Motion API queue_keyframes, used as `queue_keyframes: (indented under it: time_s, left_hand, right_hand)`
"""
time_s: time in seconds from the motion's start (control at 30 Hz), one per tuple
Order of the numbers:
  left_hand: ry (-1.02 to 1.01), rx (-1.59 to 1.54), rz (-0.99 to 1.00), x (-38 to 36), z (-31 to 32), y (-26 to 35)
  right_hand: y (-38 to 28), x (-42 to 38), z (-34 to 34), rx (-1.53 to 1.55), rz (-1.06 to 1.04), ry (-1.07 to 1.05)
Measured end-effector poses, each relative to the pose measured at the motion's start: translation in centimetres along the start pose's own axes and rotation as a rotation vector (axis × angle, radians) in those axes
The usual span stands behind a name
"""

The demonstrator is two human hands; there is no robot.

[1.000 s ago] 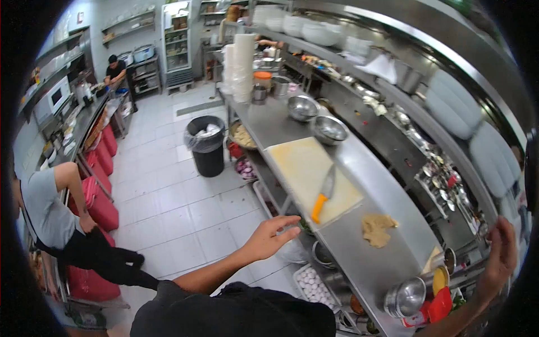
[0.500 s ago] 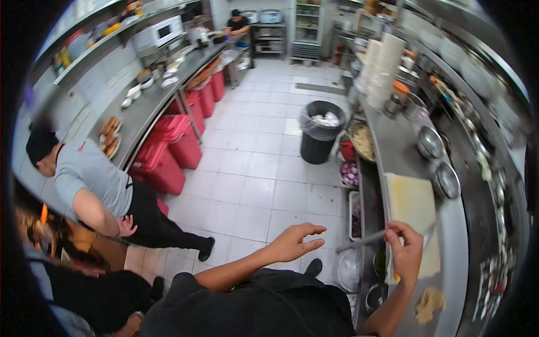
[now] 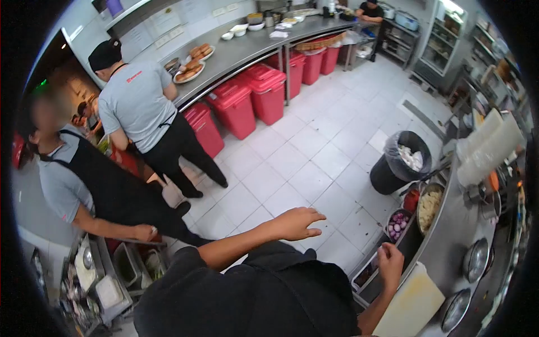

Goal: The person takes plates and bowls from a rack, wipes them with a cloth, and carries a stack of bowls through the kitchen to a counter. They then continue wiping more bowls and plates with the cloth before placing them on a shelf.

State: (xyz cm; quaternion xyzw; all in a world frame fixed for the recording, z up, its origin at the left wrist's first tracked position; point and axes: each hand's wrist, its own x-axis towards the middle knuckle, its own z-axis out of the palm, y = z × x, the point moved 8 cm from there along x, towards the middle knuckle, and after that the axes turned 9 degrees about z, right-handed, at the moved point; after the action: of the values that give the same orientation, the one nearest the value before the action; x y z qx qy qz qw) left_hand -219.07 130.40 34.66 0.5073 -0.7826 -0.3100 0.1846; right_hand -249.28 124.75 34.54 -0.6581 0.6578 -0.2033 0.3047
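Note:
My left hand (image 3: 296,223) is held out in front of my body above the tiled floor, fingers stretched and thumb apart, with nothing in it. My right hand (image 3: 389,265) is raised near the counter's edge with its fingers curled in. What it holds, if anything, is hidden. Beside and below that hand lies a pale cutting board (image 3: 410,303) with a yellowish stain. Metal bowls (image 3: 456,310) stand to the right of the board. Close to my right hand, below the counter, is a container of purple onions (image 3: 398,223).
A black bin (image 3: 387,175) with a liner stands on the floor ahead. Red lidded bins (image 3: 233,109) line the far counter (image 3: 224,62). One person in grey (image 3: 137,101) faces that counter's end; another in a black apron (image 3: 106,168) stands at left by food containers (image 3: 126,267).
The view has swung left, bringing both co-workers and the left-hand containers further into sight. The long grey object that was in my right hand no longer shows. My left hand stays outstretched.

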Motion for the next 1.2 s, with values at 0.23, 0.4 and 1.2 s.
queue_keyframes:
  time_s: [0.23, 0.4, 1.2]
  left_hand:
    - [0.093, -0.026, -0.168, -1.5, -1.4, -3.7]
    - [0.025, 0.026, -0.148, -1.5, -2.4, -5.7]
    - [-0.486, 0.113, 0.383, -3.0, 6.5, 3.7]
  right_hand:
    - [-10.0, 7.8, 2.4, -0.047, -0.226, -0.125]
    - [-12.2, 6.1, 6.8, -0.019, -0.165, -0.246]
    - [-0.4, -19.2, 10.9, -0.061, 0.418, -0.111]
